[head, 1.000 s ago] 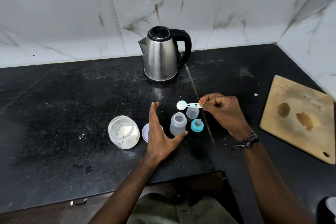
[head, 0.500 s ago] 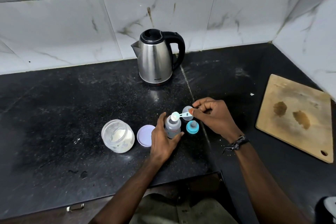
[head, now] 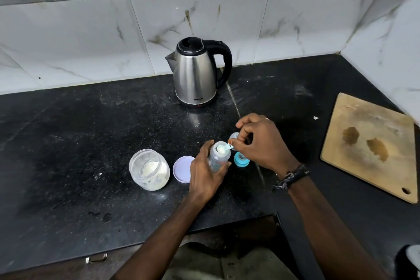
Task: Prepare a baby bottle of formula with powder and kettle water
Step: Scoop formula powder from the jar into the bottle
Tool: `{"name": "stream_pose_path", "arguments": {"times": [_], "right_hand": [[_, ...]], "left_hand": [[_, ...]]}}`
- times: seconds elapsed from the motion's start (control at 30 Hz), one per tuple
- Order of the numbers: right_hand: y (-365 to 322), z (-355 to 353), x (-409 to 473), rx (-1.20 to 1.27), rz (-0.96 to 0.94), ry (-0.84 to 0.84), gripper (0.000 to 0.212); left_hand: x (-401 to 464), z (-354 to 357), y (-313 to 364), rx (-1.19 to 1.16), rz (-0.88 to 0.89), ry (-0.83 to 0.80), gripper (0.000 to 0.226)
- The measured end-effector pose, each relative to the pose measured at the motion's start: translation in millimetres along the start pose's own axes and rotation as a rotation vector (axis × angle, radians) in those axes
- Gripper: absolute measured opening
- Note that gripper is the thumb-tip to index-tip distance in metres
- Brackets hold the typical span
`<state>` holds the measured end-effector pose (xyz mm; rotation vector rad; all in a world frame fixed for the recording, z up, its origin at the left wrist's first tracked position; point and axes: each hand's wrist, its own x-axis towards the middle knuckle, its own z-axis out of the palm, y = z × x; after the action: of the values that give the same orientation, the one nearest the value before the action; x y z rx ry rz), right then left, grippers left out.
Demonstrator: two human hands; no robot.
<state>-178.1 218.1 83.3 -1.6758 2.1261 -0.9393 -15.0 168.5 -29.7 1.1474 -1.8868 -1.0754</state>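
Over the bottle [head: 218, 157] gripped by the left hand [head: 205, 174], the right hand [head: 261, 143] pinches the scoop [head: 223, 148]; tip slowly, kettle [head: 196, 73] waits at 12 o'clock.

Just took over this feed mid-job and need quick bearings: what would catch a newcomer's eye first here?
At centre, the left hand grips the baby bottle while the right hand tips a small scoop of white powder over its open mouth. Behind them, the steel kettle stands against the tiled wall. Left of the bottle sits the open powder jar, its lid lying beside it.
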Motion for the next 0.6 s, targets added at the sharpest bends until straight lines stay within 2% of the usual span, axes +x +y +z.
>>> {"name": "stream_pose_path", "arguments": {"times": [0.2, 0.33, 0.47, 0.6], "right_hand": [[-22.9, 4.0, -1.3, -0.300, -0.249, -0.029, 0.014], [-28.3, 7.9, -0.4, -0.144, -0.163, -0.088, 0.016], [-33.5, 8.6, -0.4, -0.215, -0.137, -0.126, 0.018], [-39.2, 9.3, 0.0, -0.134, -0.118, -0.167, 0.016]], "left_hand": [[1.9, -4.7, 4.5, -0.033, 0.049, 0.001, 0.062], [1.7, -10.0, 6.2, -0.052, 0.081, -0.005, 0.057], [0.1, -12.9, 1.2, -0.041, 0.101, -0.015, 0.056], [-1.5, -14.3, -0.9, -0.049, 0.106, -0.020, 0.054]]}}
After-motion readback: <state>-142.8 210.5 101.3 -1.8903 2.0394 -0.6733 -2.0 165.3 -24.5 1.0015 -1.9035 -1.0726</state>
